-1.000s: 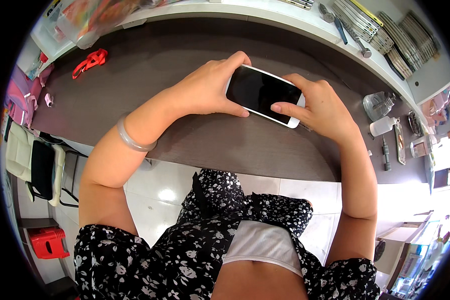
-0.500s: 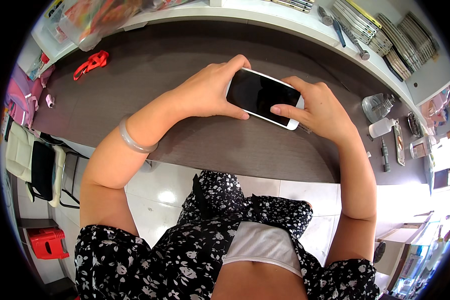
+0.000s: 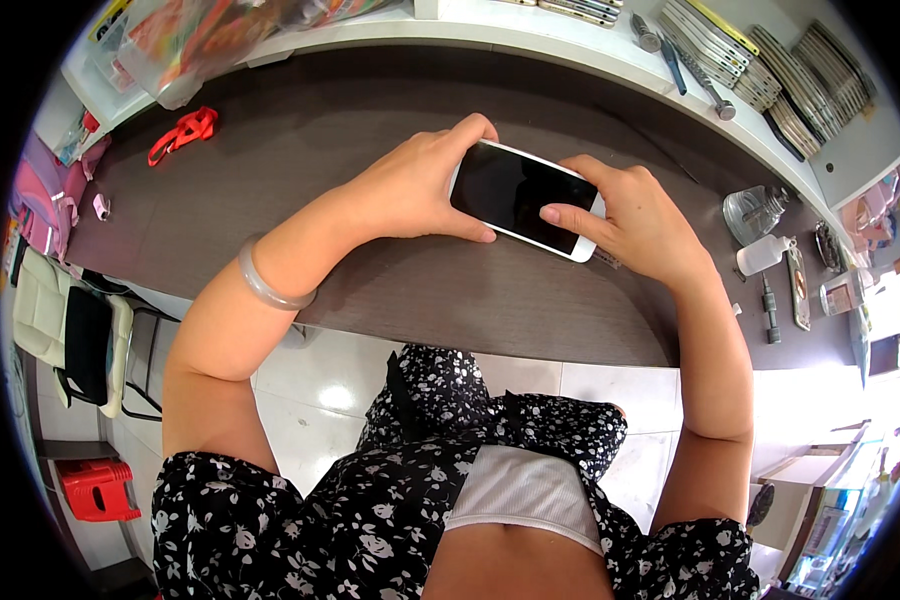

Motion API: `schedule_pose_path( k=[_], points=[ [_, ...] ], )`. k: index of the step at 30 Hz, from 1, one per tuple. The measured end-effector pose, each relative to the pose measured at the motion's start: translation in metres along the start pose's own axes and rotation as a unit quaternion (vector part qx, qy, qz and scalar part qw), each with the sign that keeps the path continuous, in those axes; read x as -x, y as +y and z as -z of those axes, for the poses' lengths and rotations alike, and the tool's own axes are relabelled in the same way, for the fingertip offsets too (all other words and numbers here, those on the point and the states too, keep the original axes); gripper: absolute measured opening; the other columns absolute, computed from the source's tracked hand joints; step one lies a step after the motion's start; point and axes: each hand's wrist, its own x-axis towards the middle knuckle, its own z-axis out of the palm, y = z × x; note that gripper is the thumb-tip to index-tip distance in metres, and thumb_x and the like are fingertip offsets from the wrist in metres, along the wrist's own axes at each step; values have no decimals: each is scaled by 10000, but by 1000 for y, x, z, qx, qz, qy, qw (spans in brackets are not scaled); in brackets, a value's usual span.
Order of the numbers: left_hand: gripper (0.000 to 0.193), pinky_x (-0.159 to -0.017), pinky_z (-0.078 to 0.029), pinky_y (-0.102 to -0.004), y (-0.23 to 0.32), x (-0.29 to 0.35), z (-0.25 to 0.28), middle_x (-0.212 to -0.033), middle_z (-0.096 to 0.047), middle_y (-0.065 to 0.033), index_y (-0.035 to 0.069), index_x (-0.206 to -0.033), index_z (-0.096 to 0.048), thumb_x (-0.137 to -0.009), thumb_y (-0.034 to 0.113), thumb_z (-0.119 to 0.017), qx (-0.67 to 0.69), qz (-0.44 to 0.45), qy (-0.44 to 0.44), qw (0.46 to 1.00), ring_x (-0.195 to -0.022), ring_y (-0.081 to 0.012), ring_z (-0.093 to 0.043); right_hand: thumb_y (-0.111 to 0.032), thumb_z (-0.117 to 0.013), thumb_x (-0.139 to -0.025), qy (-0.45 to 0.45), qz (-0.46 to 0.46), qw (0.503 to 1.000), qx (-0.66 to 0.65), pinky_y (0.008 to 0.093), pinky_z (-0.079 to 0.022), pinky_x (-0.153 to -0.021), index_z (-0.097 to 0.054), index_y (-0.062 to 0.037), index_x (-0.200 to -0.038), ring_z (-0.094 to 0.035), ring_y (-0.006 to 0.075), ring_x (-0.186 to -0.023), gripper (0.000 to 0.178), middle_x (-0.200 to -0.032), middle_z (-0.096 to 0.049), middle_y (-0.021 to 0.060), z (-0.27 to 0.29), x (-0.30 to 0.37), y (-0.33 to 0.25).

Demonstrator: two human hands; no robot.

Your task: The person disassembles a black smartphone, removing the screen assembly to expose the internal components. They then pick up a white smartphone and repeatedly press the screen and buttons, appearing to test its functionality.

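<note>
A white smartphone [image 3: 510, 194] with a dark screen lies sideways between my two hands, over the dark brown desk [image 3: 440, 290]. My left hand [image 3: 425, 185] grips its left end, thumb along the near edge and fingers at the far edge. At the right end, my right hand [image 3: 645, 220] holds it, the thumb resting on the screen near the white border and the fingers at the far edge. The phone's underside is hidden, so I cannot tell whether it touches the desk.
A red strap [image 3: 183, 134] lies at the desk's far left. To the right stand a glass jar [image 3: 753, 214], a white bottle [image 3: 765, 255], a small screwdriver [image 3: 771, 312] and a narrow phone part [image 3: 798, 288]. Stacked phone casings [image 3: 705, 45] fill the raised white shelf [image 3: 530, 32].
Both hands keep the same hold on the phone. The view has shifted very slightly; nothing else visibly differs.
</note>
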Motion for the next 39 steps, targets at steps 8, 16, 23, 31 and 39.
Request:
schedule_pose_path(
  k=[8,16,23,31,39],
  points=[
    [690,-814,-477,-417,4,-1,2,-1016,-639,-187,51,-1130,-436,-611,196,-867,6,18,-20,1000,-970,-382,-608,-367,-676,-866,7,2,1000,-7,405,-513,-636,-647,17,-1048,-663,370,-667,425,-674,-648,216,-2,0,3],
    [682,-783,-467,-392,-1,0,0,-973,-634,-148,65,-1123,-440,-612,181,-877,7,0,-4,1000,-922,-328,-611,-341,-626,-906,0,-11,1000,-14,413,-507,-632,-646,14,-1050,-657,371,-655,384,-651,-634,218,-2,-1,2],
    [680,-779,-463,-379,0,-1,0,-955,-628,-132,69,-1118,-443,-612,178,-883,6,5,-7,1000,-905,-305,-612,-337,-622,-907,-2,-14,1000,-11,413,-509,-635,-647,15,-1049,-659,369,-657,380,-649,-635,215,-2,-1,2],
    [683,-782,-461,-376,-1,-1,-1,-958,-626,-134,69,-1121,-443,-613,192,-883,5,-4,-3,1000,-908,-305,-610,-379,-682,-855,-3,0,1000,-6,400,-515,-630,-647,25,-1054,-667,361,-653,451,-647,-640,211,0,0,1],
    [689,-786,-463,-379,0,-1,0,-970,-628,-137,68,-1122,-442,-609,187,-885,4,2,-4,1000,-916,-312,-611,-390,-699,-839,-7,-2,1000,-5,392,-516,-619,-646,26,-1059,-670,349,-641,474,-644,-640,208,1,0,0]
  ],
)
